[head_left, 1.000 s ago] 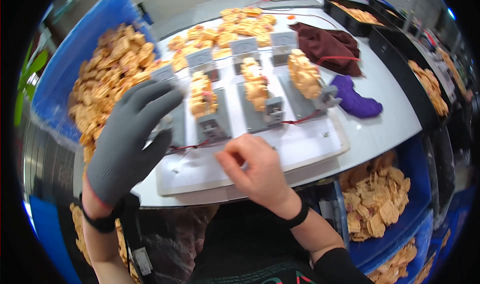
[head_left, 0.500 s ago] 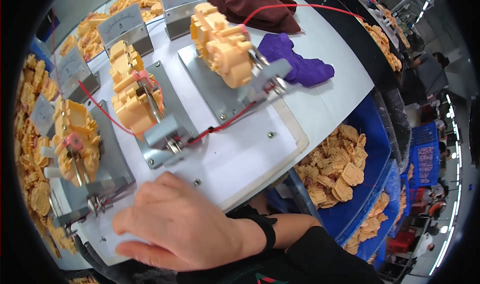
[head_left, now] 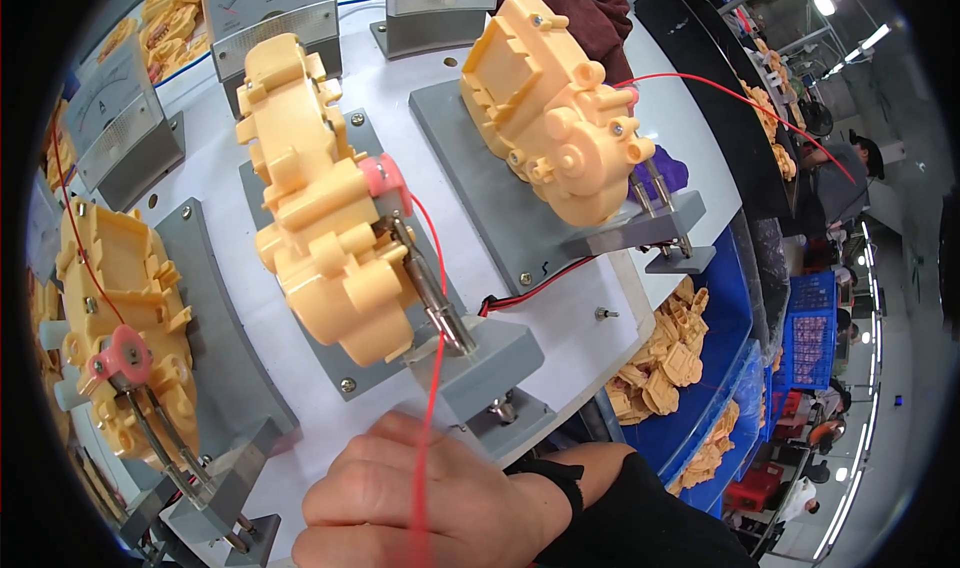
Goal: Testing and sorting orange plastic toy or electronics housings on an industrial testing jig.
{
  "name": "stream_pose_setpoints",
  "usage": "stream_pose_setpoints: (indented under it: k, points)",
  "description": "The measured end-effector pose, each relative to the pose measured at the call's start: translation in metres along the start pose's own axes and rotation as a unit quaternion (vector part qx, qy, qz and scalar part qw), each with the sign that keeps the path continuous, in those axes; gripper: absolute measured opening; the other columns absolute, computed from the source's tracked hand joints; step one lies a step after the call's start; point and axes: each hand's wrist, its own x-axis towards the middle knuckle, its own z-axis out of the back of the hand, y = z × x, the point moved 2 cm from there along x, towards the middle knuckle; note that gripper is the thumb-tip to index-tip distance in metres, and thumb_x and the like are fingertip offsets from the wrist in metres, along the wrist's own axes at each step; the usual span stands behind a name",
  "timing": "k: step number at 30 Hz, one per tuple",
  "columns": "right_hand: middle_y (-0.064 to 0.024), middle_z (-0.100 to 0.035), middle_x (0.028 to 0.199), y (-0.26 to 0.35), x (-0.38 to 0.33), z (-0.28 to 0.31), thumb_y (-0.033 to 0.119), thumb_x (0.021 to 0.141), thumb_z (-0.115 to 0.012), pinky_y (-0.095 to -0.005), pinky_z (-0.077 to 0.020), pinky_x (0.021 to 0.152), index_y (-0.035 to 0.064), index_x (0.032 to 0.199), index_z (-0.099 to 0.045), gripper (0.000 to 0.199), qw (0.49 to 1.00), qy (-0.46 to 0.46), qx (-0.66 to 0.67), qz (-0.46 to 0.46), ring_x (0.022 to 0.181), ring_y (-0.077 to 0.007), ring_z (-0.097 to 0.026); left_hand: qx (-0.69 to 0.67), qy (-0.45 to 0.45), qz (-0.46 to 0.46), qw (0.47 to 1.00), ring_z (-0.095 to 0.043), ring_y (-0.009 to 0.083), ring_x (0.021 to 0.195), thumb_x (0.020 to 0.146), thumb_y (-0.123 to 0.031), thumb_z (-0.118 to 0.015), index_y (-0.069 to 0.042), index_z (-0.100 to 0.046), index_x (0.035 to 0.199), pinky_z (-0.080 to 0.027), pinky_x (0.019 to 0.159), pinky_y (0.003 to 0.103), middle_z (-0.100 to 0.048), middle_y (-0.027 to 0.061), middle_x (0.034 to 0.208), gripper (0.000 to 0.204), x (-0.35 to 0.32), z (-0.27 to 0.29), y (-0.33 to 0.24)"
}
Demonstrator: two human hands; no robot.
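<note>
My right hand rests low in the middle, fingers curled inward and its lower part cut off by the picture's edge. Whatever the fingers may hold is hidden. A blurred red wire hangs down in front of the hand. Just beyond the knuckles stands a grey test fixture, its metal pins reaching up to a cream plastic gearbox housing with a pink round piece. Similar housings sit on fixtures at the left and the right. My left hand is out of view.
Analog meters stand behind the fixtures. A brown cloth and a purple cloth lie at the back right. Beyond the table's right edge, a blue bin holds piled cream housings. People sit farther off at the right.
My view has shifted, so the fixtures look larger and the meters higher. The right hand appears lower and farther right, its fingers more tightly curled. A red wire now hangs across it.
</note>
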Motion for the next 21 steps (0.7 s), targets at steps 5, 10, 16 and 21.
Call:
stream_pose_setpoints:
  k: [5, 10, 16, 21]
  points:
    - [-0.0029, -0.059, 0.093, -0.002, -0.001, 0.002, 0.017, 0.075, -0.081, -0.0340, -0.0422, 0.068, 0.0127, 0.098, -0.062, 0.029, 1.000, 0.001, -0.016, 0.003, 0.077, -0.0231, -0.059, 0.027, -0.006, 0.002, 1.000, -0.053, 0.0372, 0.119, 0.081, -0.045, -0.076, 0.004, -0.049, 0.138, -0.046, 0.097, 0.055, -0.057, 0.0239, 0.131, 0.080, -0.002, -0.002, -0.001]
    - [-0.0031, -0.059, 0.093, 0.000, -0.001, 0.002, 0.016, 0.074, -0.081, -0.0341, -0.0424, 0.069, 0.0125, 0.098, -0.062, 0.031, 1.000, 0.001, -0.010, 0.009, 0.078, -0.0227, -0.060, 0.059, -0.014, -0.001, 0.998, -0.054, 0.0384, 0.118, 0.083, -0.043, -0.074, 0.004, -0.048, 0.139, -0.047, 0.096, 0.055, -0.057, 0.0245, 0.131, 0.078, -0.003, 0.003, -0.009]
    - [-0.0032, -0.061, 0.096, -0.005, -0.003, -0.005, 0.015, 0.074, -0.081, -0.0358, -0.0429, 0.071, 0.0130, 0.100, -0.061, 0.033, 1.000, 0.006, -0.024, -0.005, 0.082, -0.0225, -0.061, 0.094, -0.023, 0.000, 0.995, -0.055, 0.0399, 0.117, 0.086, -0.041, -0.072, 0.003, -0.046, 0.140, -0.049, 0.095, 0.056, -0.056, 0.0252, 0.131, 0.075, -0.001, 0.009, -0.011]
    - [-0.0045, -0.053, 0.090, 0.000, -0.002, -0.015, 0.011, 0.077, -0.070, -0.0337, -0.0401, 0.071, 0.0048, 0.101, -0.057, 0.028, 0.995, -0.004, -0.099, 0.015, 0.085, -0.0220, -0.053, 0.051, -0.083, 0.019, 0.995, -0.058, 0.0399, 0.113, 0.091, -0.033, -0.067, 0.003, -0.045, 0.141, -0.052, 0.092, 0.053, -0.056, 0.0250, 0.131, 0.066, -0.002, 0.031, -0.006]
